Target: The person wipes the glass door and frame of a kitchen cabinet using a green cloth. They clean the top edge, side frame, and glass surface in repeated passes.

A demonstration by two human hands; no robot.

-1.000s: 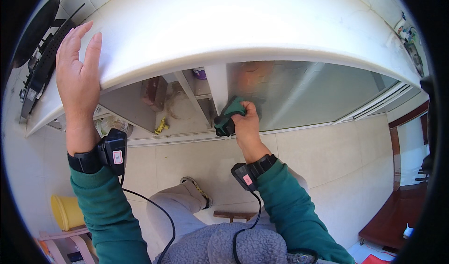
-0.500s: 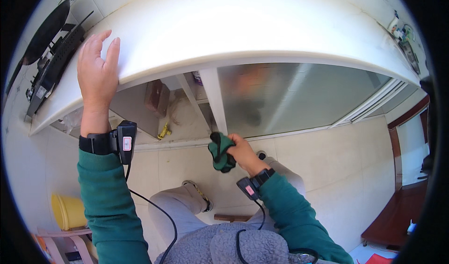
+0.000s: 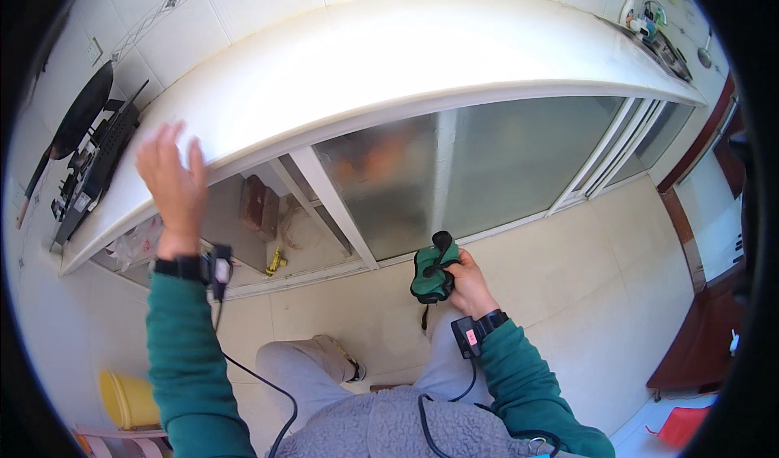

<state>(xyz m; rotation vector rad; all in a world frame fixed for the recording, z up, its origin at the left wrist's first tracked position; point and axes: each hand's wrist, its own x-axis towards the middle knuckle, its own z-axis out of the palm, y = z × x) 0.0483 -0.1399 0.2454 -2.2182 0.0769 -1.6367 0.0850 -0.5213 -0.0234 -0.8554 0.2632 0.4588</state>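
Observation:
My right hand (image 3: pixel 471 286) grips a folded green cloth (image 3: pixel 427 276) with black edging, held above the floor in front of the sliding cabinet doors. A loop of the black trim stands up at its top. My left hand (image 3: pixel 174 186), slightly blurred, is over the front left edge of the white countertop (image 3: pixel 357 68). Its fingers are apart and it holds nothing. Whether its palm touches the counter I cannot tell.
A black gas stove (image 3: pixel 97 162) with a dark pan (image 3: pixel 85 109) stands at the counter's left end. Frosted sliding doors (image 3: pixel 519 166) line the front; the left part is open, showing a brick (image 3: pixel 258 206) and a yellow valve (image 3: pixel 277 261). A yellow bucket (image 3: pixel 130 399) stands lower left.
The view has turned and shifted to the right. My right hand has carried the green cloth rightward, away from the open cabinet. My left hand has lifted or shifted slightly, its fingers still apart.

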